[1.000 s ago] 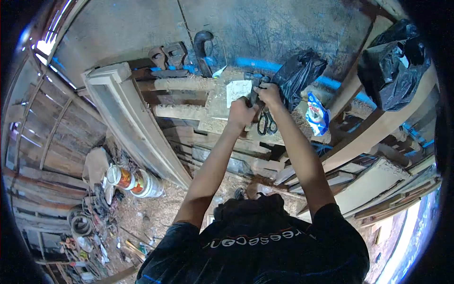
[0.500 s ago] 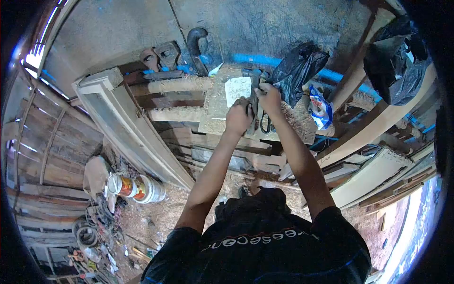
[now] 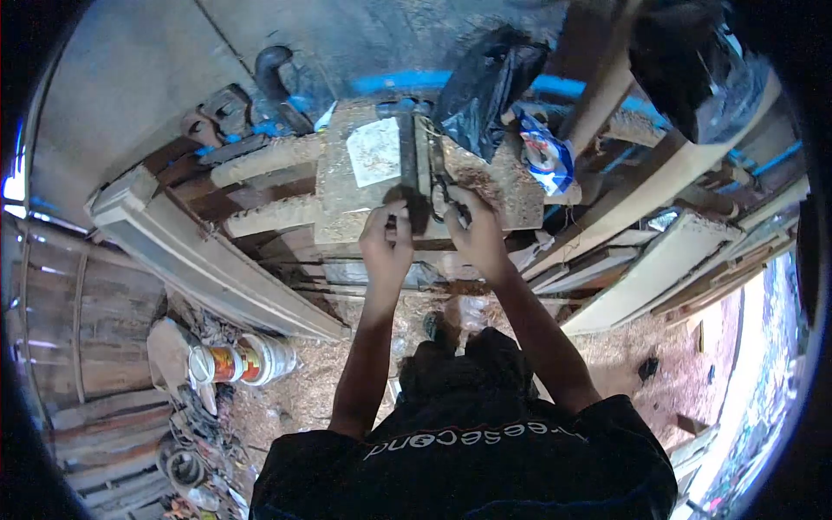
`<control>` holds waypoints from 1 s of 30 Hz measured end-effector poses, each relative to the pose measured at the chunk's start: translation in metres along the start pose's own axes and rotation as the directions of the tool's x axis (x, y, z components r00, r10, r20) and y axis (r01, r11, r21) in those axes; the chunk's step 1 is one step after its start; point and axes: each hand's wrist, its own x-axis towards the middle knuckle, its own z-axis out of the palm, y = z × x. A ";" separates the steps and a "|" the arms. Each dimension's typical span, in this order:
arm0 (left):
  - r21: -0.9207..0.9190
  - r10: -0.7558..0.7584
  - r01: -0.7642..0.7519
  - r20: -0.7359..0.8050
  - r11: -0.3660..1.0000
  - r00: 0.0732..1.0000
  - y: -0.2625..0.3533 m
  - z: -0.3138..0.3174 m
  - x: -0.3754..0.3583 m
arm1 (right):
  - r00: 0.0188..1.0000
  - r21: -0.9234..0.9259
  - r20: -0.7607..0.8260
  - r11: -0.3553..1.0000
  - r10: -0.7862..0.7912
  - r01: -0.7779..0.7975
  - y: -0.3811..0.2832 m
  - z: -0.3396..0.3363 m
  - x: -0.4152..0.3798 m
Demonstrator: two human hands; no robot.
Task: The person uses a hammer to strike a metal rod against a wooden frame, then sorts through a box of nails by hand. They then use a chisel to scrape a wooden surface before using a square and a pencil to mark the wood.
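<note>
My left hand is closed at the near edge of a sawdust-covered board, its fingers curled. Whatever is in it, if anything, is too small and dark to name. My right hand lies to the right, with thumb and fingers closed around the dark looped handle of a scissors-like tool. Its exact kind is blurred. Between and beyond the hands, a narrow wooden strip lies lengthwise on the board, beside a darker strip. To their left rests a sheet of white paper with dusty marks.
A black plastic bag and a blue-and-white packet sit at the right of the board. Hand saws with wooden handles lie at the back left. A wooden frame leans left, near a white bucket.
My hands have moved apart and back from the wooden strip. The right one has come down to the looped handle. The whole view has shifted, with the bench now further left.
</note>
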 end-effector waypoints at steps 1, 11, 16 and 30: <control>0.004 0.001 -0.001 0.002 1.000 1.000 0.011 -0.002 -0.009 | 0.996 -0.040 -0.019 0.996 -0.085 0.084 0.007 -0.005 -0.009; -0.052 -0.064 0.090 0.374 0.995 0.925 0.024 0.041 -0.149 | 0.964 -0.047 -0.084 0.965 0.254 -0.258 0.031 -0.096 -0.169; -0.113 0.040 0.052 0.683 0.992 0.729 0.043 0.107 -0.212 | 0.899 -0.100 -0.309 0.929 0.311 -0.356 0.031 -0.171 -0.262; -0.478 0.463 -0.018 0.840 0.878 0.283 0.225 0.234 -0.397 | 0.435 -0.052 -0.823 0.714 0.365 -0.698 0.020 -0.331 -0.491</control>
